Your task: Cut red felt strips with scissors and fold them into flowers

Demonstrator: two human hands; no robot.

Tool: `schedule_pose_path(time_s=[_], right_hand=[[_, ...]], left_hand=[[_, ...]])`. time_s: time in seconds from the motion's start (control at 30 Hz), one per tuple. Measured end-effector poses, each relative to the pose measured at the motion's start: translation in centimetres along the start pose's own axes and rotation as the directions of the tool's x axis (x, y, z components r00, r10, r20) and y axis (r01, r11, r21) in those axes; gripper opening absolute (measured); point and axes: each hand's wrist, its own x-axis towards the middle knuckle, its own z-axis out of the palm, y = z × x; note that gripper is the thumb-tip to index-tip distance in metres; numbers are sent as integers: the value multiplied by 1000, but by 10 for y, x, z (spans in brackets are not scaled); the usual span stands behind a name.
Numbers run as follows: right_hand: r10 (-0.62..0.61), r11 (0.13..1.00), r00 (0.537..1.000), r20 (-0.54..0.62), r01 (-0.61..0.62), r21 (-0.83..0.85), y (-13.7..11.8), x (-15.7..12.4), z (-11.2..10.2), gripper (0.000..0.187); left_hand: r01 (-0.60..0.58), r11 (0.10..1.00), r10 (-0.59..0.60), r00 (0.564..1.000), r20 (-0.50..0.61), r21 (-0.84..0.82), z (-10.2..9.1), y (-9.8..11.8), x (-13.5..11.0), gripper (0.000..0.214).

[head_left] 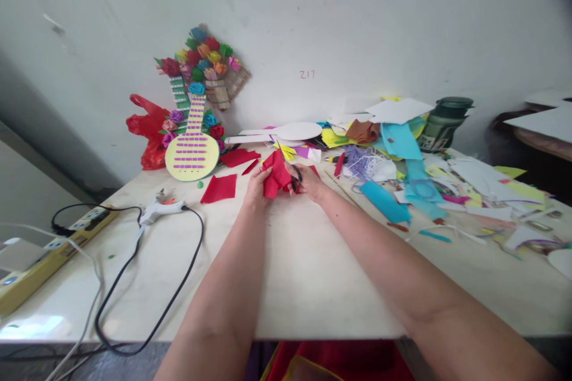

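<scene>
Between my hands, over the middle of the table, is a piece of red crepe paper. My left hand grips it by its left side, fingers closed. Black-handled scissors are in my right hand, with the fingers wrapped round the handles and the blades pointing away from me, close against the red paper. The paper partly covers the blades, so how far they are apart cannot be made out. Flat red pieces lie on the table left of my left hand.
A white glue gun with a looping black cord lies left, near a yellow power strip. A yellow paper guitar leans by colourful paper flowers. Paper scraps, blue strips and a green bottle occupy the right side.
</scene>
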Motion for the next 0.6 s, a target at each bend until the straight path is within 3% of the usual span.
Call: schedule_pose_path(time_s=[0.6], right_hand=[[-51,995,998,-21,52,87,9,4,1,29]], left_hand=[[-11,1000,11,1000,-26,20,1,0,-1,17]])
